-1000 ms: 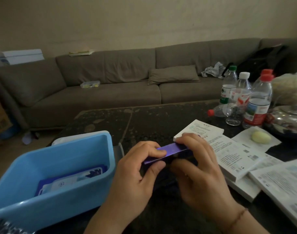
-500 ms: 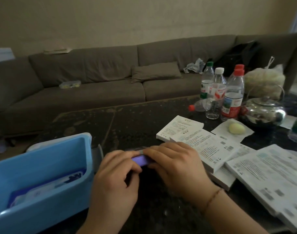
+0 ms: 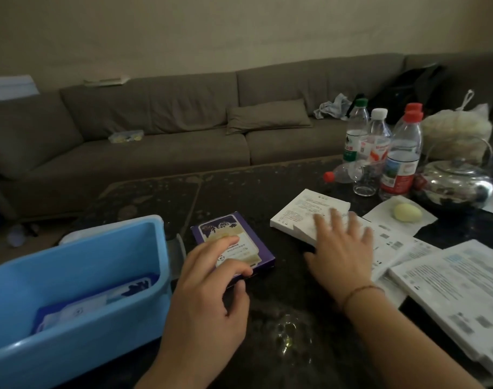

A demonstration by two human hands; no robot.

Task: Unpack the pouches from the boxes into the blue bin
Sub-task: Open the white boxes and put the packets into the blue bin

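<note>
A flat purple box (image 3: 230, 241) lies on the dark table just right of the blue bin (image 3: 79, 327). My left hand (image 3: 208, 293) rests on its near end, with thumb and fingers pinching that edge. Inside the bin lies a white and blue pouch (image 3: 99, 300). My right hand (image 3: 339, 248) is spread open and blurred over the nearest white box (image 3: 301, 214) in a row of white boxes. It holds nothing.
More white boxes (image 3: 453, 290) stretch toward the right front. Several water bottles (image 3: 399, 155), a glass teapot (image 3: 453, 183), a bag and a pale yellow lump on a napkin (image 3: 406, 213) crowd the far right. A grey sofa (image 3: 161, 141) stands behind the table.
The purple box was held on edge in both hands; now it lies flat on the table. My right hand let go and moved right onto the white boxes.
</note>
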